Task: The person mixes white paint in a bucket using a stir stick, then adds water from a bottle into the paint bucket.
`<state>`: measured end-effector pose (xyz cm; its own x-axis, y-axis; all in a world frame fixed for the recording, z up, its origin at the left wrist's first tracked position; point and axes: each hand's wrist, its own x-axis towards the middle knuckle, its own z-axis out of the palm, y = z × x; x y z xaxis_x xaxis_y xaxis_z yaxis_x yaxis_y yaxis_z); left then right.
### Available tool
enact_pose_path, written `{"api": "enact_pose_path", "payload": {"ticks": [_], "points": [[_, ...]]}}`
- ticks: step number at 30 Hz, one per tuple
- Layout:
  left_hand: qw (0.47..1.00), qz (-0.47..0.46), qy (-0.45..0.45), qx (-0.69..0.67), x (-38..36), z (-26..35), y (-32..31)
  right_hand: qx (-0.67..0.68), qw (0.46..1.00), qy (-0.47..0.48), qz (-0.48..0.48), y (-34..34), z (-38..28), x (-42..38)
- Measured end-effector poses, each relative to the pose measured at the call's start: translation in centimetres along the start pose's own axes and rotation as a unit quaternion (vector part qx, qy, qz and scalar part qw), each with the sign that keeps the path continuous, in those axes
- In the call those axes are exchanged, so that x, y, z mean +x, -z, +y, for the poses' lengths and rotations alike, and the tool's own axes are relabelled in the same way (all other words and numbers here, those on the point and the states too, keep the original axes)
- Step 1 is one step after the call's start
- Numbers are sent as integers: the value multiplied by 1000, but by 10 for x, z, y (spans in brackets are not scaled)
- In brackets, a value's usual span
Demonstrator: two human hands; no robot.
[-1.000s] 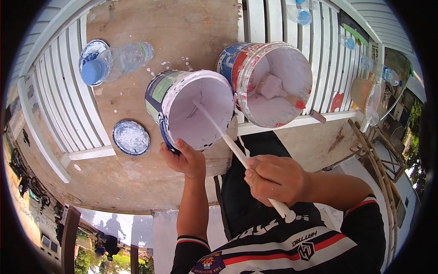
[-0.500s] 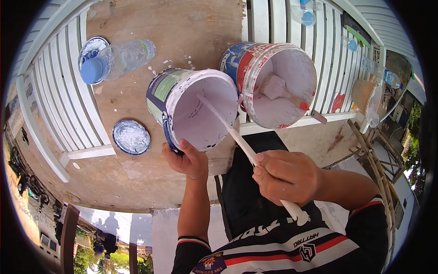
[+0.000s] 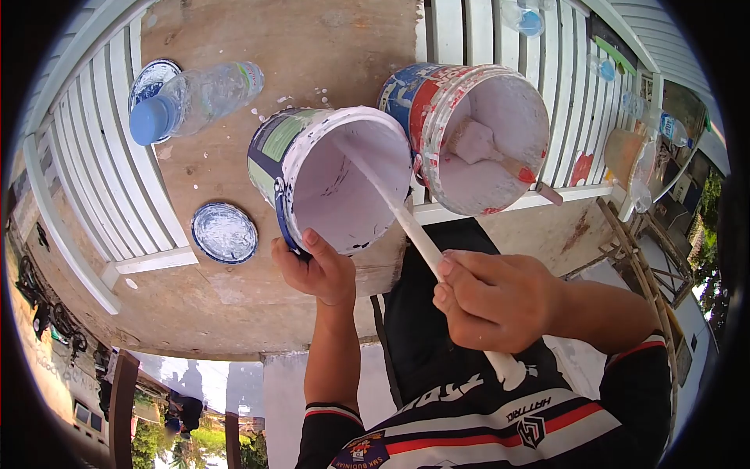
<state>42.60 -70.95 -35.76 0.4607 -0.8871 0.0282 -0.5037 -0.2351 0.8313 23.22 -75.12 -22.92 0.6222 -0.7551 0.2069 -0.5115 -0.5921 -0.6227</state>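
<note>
My left hand (image 3: 316, 270) is closed on the near lower rim of a paint bucket (image 3: 269, 156), by its dark blue handle. The bucket is tilted so its mouth faces me, with pale pinkish-white paint inside. My right hand (image 3: 500, 303) grips a whitish wooden stick (image 3: 418, 238) in its fist. The stick's far end reaches into that bucket, and its tip is hard to make out against the paint. Beside it stands a larger red and blue bucket (image 3: 431, 94), where a paintbrush (image 3: 476, 141) lies coated in paint.
A plastic bottle (image 3: 211, 100) with a blue cap lies partly over a paint-smeared lid (image 3: 151, 76). Another lid (image 3: 225, 233) rests on the wooden board (image 3: 273, 31). White slats (image 3: 98, 148) flank the board. Several bottles lie at the upper right. A bamboo ladder (image 3: 641, 270) is at right.
The stick and my right hand have shifted only slightly, with the stick still inside the bucket. My left hand keeps its hold on the rim. The whole view has moved a little.
</note>
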Motion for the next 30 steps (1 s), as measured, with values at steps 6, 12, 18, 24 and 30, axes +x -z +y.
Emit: {"api": "enact_pose_path", "payload": {"ticks": [6,12,18,24,30], "points": [[1000,-25,-8,13,10,8,1,197,971,-134,26,-2,4,4],[999,-39,11,17,14,13,1,89,996,19,-24,30,30,24],[999,-37,13,16,15,17,0,71,997,-1,-37,-6,12,-1],[999,-34,3,17,14,14,1,198,972,-116,45,-8,16,15],[999,-36,20,8,14,13,-1,88,989,75,-87,19,43,42]]}}
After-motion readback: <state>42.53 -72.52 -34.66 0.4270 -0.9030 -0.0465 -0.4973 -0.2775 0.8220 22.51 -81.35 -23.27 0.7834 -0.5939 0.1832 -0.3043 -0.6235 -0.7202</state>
